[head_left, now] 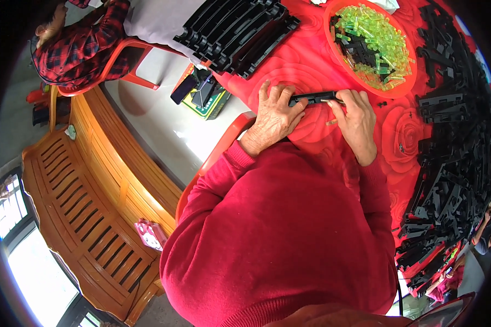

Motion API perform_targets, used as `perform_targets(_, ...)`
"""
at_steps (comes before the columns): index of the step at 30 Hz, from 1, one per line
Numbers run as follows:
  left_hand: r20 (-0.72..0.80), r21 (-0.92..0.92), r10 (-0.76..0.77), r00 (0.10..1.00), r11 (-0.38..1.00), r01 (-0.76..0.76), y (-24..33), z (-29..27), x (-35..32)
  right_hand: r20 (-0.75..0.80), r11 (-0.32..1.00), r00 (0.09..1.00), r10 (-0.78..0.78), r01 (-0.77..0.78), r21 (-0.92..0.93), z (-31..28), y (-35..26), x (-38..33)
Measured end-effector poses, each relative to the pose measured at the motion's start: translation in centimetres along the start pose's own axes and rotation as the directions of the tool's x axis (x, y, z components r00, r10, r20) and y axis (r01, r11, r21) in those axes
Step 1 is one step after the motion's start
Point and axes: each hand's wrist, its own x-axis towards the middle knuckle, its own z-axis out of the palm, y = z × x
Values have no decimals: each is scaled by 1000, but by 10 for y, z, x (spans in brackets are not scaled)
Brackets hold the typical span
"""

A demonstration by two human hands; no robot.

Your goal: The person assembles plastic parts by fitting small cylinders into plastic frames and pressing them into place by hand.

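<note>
Hands first: the left hand (275,117) presses flat and open on one end of a black plastic strip (312,98) lying on the red worktop (311,60), while the right hand (357,117) pinches its other end. Beyond, a bowl (328,24) of green pieces sits close; a careless elbow could scatter them, and the strip might slide.
</note>
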Motion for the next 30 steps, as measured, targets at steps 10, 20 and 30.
perform_targets(10, 118, 38, 6, 993, 999, -11, -5, 8, 3, 107, 981, 992, -60, 79, -178, 14, 5, 11)
perform_targets(20, 120, 4, 2, 993, 1000, -3, -5, 5, 4, 144, 974, 982, -121, 145, -174, 13, 5, 17)
perform_targets(30, 150, -7, 12, 989, 1000, -11, -6, 6, 4, 179, 974, 979, -98, 131, -183, 14, 7, 19)
